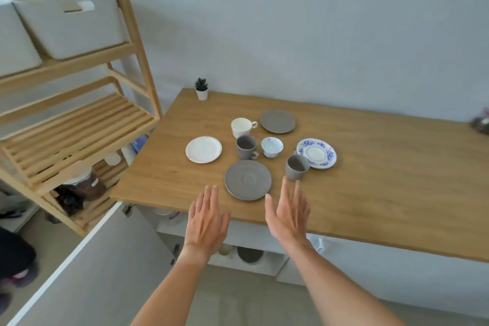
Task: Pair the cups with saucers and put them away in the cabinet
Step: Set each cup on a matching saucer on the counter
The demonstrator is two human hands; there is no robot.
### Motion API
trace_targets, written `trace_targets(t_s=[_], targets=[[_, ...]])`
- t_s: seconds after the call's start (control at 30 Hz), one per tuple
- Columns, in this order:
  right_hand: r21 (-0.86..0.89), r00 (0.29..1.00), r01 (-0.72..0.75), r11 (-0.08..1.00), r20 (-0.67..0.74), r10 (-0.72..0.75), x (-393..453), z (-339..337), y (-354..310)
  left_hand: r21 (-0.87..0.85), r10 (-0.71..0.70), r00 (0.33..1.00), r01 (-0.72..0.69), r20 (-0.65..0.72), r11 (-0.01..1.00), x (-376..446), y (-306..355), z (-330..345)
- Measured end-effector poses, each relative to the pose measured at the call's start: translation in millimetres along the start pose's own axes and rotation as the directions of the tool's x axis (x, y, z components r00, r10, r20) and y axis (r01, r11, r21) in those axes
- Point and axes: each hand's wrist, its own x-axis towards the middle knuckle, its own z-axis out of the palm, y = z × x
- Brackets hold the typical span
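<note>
On the wooden counter (370, 180) stand a white cup (242, 127), two grey cups (246, 146) (296, 167) and a blue-patterned cup (272, 147). Around them lie a white saucer (203, 149), a near grey saucer (248, 179), a far grey saucer (277, 121) and a blue-flowered saucer (316, 153). My left hand (207, 219) and my right hand (288, 212) hover with straight fingers over the counter's front edge, either side of the near grey saucer, holding nothing. Below the counter the cabinet (248, 257) stands open, its white door (87, 267) swung toward me.
A wooden shelf rack (79, 119) with white bins (71, 24) stands at the left, close to the counter's corner. A small potted plant (201, 88) sits at the counter's far left corner. Inside the cabinet a grey plate (250, 254) shows.
</note>
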Motion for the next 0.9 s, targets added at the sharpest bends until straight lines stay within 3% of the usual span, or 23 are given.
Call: trace_targets(t_s=[0.3, 0.5, 0.7, 0.9], targets=[[0.084, 0.976, -0.215, 0.973, -0.002, 0.216, 74, -17, 36, 0.078, 0.003, 0.998, -0.007, 0.055, 0.997, 42, 14, 25], [0.296, 0.944, -0.320, 0.900, 0.021, 0.329, 115, -6, 30, 0.050, -0.030, 0.998, 0.027, 0.057, 0.998, 82, 17, 27], [0.350, 0.933, -0.340, 0.873, 0.006, 0.361, 132, 11, 29, -0.050, -0.079, 0.977, 0.090, 0.198, 0.995, 116, 10, 36], [0.463, 0.934, -0.323, 0.825, 0.019, 0.356, 142, 16, 41, -0.052, -0.014, 0.990, 0.022, 0.139, 0.998, 116, 5, 49]])
